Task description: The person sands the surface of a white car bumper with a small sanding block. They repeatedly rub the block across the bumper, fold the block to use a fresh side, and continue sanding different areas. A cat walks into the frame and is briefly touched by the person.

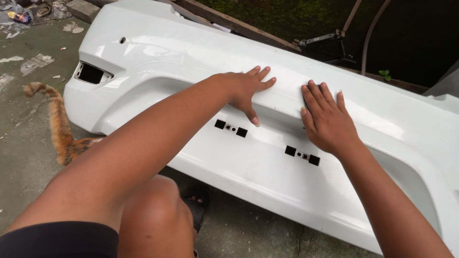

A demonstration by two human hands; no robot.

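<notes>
White glossy plastic under both my palms: the car bumper [267,157] lies long across the concrete floor [28,143], and my left hand [246,88] rests flat and open on its upper ridge, fingers spread, thumb hooked down over the edge, gripping nothing. My right hand [327,119] lies just beside it on the same ridge, open too, fingers together pressing a small dark pad [307,89] against the bumper. Below my hands sit two pairs of square black holes [231,128], an orange cat's tail [60,126] curls off the bumper's left end, and a crumpled wrapper [20,17] lies on the floor beyond that end.
</notes>
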